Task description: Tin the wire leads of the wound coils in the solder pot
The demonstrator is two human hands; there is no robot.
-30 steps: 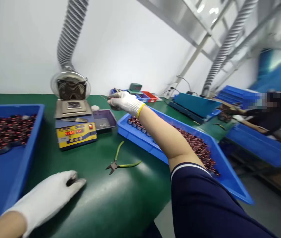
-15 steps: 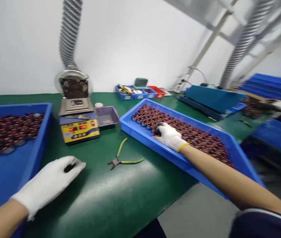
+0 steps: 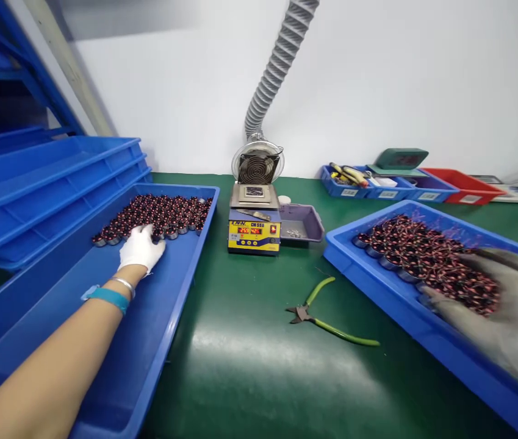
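Observation:
My left hand (image 3: 141, 249), in a white glove, reaches into the long blue tray (image 3: 180, 292) on the left. Its fingers are closed about a small dark wire-wound coil (image 3: 160, 235) at the front of the packed coils; the glove partly hides it. My right hand (image 3: 510, 305), gloved and smeared by motion, hovers over the blue tray (image 3: 377, 299) on the right, thumb and fingers spread apart. Below it stand many coils (image 3: 428, 250) with reddish wire ends. On the bench between the trays lie green-handled cutters (image 3: 302, 314), jaws apart.
A yellow-and-blue heating unit (image 3: 254, 235) with a lit display stands at the back middle, under a grey hose (image 3: 277, 67). Beside it sits a purple bin (image 3: 309, 222). Small blue bins (image 3: 348, 190) and a red bin (image 3: 462, 183) line the wall. Blue trays (image 3: 57, 183) are stacked far left.
The view has swung left. My left hand has moved from above the bench into the left tray, among the coils. My right hand, formerly gripping a coil, now has its fingers spread.

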